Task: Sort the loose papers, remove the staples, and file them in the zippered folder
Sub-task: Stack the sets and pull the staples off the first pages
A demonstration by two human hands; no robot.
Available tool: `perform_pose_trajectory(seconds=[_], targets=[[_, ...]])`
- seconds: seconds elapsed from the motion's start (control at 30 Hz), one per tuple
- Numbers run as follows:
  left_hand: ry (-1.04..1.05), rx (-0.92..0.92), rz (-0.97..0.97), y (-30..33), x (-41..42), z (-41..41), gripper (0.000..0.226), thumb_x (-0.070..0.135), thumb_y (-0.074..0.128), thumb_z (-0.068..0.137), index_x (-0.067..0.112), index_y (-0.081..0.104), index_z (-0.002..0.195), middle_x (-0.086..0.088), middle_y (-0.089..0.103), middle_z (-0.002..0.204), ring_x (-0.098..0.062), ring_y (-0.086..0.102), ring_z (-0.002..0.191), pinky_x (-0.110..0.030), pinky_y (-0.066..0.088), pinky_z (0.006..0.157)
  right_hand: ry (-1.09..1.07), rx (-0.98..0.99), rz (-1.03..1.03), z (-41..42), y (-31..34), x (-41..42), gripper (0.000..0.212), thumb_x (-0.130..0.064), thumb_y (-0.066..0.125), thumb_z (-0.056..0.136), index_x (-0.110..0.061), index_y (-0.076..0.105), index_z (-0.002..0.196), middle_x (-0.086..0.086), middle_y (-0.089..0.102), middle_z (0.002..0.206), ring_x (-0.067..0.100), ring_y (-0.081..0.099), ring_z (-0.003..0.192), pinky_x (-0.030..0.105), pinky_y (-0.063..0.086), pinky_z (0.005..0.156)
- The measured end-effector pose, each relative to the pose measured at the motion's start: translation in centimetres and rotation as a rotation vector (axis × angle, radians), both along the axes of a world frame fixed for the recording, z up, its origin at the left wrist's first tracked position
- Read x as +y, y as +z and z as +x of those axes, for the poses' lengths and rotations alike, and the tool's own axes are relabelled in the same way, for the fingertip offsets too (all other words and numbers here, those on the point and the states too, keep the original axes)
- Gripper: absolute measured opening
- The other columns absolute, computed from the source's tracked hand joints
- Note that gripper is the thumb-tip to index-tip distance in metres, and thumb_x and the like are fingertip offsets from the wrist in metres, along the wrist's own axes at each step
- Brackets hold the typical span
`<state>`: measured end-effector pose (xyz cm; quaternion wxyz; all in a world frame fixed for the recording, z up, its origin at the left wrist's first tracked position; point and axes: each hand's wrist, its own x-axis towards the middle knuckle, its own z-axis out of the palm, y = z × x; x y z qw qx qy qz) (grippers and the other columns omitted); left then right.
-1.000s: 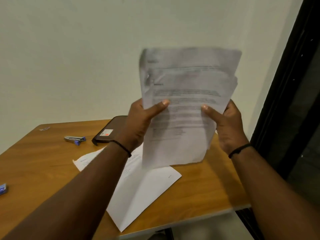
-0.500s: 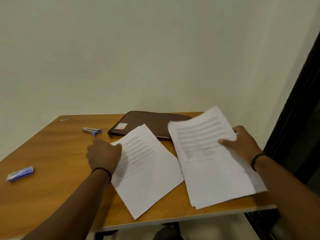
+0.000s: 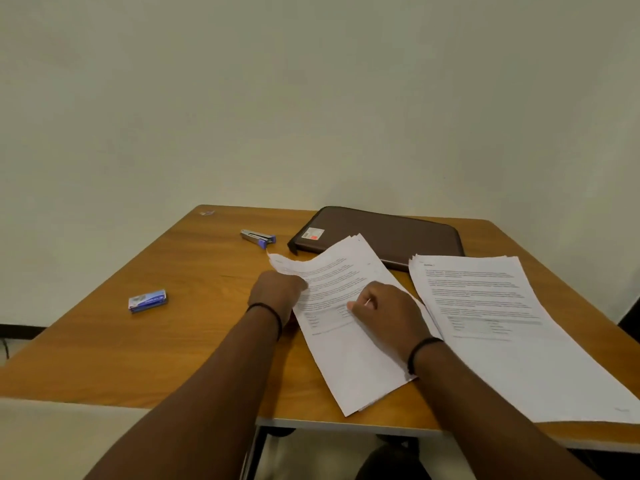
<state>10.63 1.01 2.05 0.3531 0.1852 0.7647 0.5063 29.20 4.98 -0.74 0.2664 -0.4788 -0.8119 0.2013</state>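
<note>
**Both hands on the left paper stack**

On the bench [image 3: 194,306] in front of you, seen from the head camera, two stacks of printed papers lie side by side. The left stack of papers [image 3: 349,362] sits skewed, its far corner overlapping the near edge of the brown zippered folder [image 3: 391,233], which lies flat and closed at the back of the bench. The right stack of papers [image 3: 519,341] lies just beside it, reaching to the bench's near right edge, its sheets slightly fanned.

Your left hand [image 3: 277,292] is at the left edge of the left stack, fingers curled round the top sheet's upper left part, which is lifted and curling off the stack. Your right hand [image 3: 384,313] rests on the middle of the same stack, knuckles up and fingers bent; whether they pinch a sheet or only press down, you cannot tell from this angle. Each wrist wears a dark band.

To the left of the folder, apart from the papers, lies a small stapler [image 3: 258,236] with a blue end. Farther left and nearer you sits a small blue box [image 3: 148,301].
</note>
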Motion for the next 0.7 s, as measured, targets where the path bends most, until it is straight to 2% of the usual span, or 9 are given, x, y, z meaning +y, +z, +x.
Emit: perform_pose_trajectory(seconds=[0.1,0.13,0.2,0.27,0.33,0.43,0.5,0.6,0.7], targets=[[-0.027,-0.201,0.191,-0.1,0.2,0.3,0.015,-0.005,0.060,0.092,0.004,0.064,0.102,-0.015,0.069,0.110,-0.034,0.068,0.089,-0.044,0.059,0.078,-0.048,-0.035,0.060,-0.6,-0.8,-0.2,0.024,-0.045,0.066,0.090,-0.029,0.053,0.077,-0.011,0.060,0.078,0.009,0.057,0.070,0.015,0.040,0.061],[-0.036,-0.242,0.259,-0.1,0.1,0.6,0.018,-0.009,0.055,0.092,0.006,0.065,0.097,-0.016,0.069,0.109,-0.034,0.068,0.088,-0.043,0.059,0.075,-0.063,-0.040,0.072,-0.7,-0.8,-0.1,0.023,-0.045,0.066,0.090,-0.030,0.053,0.078,-0.011,0.060,0.078,0.008,0.057,0.070,0.015,0.040,0.061],[-0.060,-0.253,0.373,-0.1,-0.3,1.0,0.027,-0.010,0.051,0.092,0.012,0.066,0.091,-0.015,0.072,0.110,-0.033,0.070,0.089,-0.045,0.060,0.078,-0.080,-0.026,0.073,-0.8,-0.5,0.0,0.025,-0.043,0.066,0.090,-0.029,0.051,0.076,-0.011,0.060,0.077,0.007,0.056,0.068,0.015,0.037,0.058],[-0.106,-0.251,0.497,0.0,-0.8,0.9,0.027,-0.008,0.053,0.092,0.012,0.068,0.102,-0.015,0.073,0.109,-0.034,0.072,0.094,-0.050,0.060,0.084,-0.062,0.033,0.071,-1.2,0.3,0.1,0.025,-0.040,0.065,0.092,-0.029,0.050,0.075,-0.010,0.059,0.076,0.008,0.056,0.068,0.015,0.038,0.058],[-0.151,-0.236,0.642,0.6,-1.4,0.5,0.028,-0.007,0.056,0.094,0.007,0.066,0.115,-0.015,0.074,0.111,-0.033,0.073,0.097,-0.049,0.061,0.083,-0.012,0.126,0.116,-2.0,1.6,0.0,0.022,-0.040,0.064,0.092,-0.030,0.050,0.078,-0.010,0.060,0.080,0.007,0.058,0.072,0.017,0.044,0.060],[-0.174,-0.205,0.804,2.2,-2.0,-0.4,0.026,-0.005,0.056,0.095,0.009,0.066,0.114,-0.012,0.075,0.109,-0.032,0.073,0.098,-0.045,0.061,0.082,0.047,0.265,0.225,-4.0,3.8,-0.9,0.016,-0.042,0.062,0.093,-0.029,0.053,0.090,-0.010,0.060,0.092,0.004,0.059,0.082,0.019,0.052,0.068],[-0.208,-0.221,0.857,3.2,-1.9,-1.0,0.029,-0.003,0.053,0.097,0.008,0.063,0.122,-0.012,0.074,0.113,-0.032,0.072,0.102,-0.045,0.060,0.085,0.091,0.326,0.268,-5.7,5.0,-1.8,0.024,-0.047,0.061,0.092,-0.028,0.055,0.105,-0.010,0.062,0.106,0.005,0.060,0.093,0.021,0.055,0.077],[-0.278,-0.337,0.833,3.4,-1.9,-1.7,0.035,0.006,0.049,0.100,0.008,0.056,0.135,-0.016,0.069,0.123,-0.035,0.068,0.111,-0.044,0.059,0.091,0.124,0.299,0.373,-7.7,5.3,-2.6,0.049,-0.061,0.058,0.087,-0.026,0.053,0.123,-0.008,0.061,0.120,0.008,0.058,0.106,0.025,0.053,0.086],[-0.349,-0.534,0.777,2.6,-2.2,-2.4,0.040,0.025,0.041,0.106,0.007,0.053,0.140,-0.018,0.063,0.133,-0.035,0.061,0.122,-0.043,0.055,0.098,0.056,0.189,0.451,-8.6,3.9,-3.0,0.064,-0.067,0.059,0.082,-0.025,0.050,0.129,-0.005,0.059,0.125,0.013,0.056,0.109,0.027,0.053,0.085]])
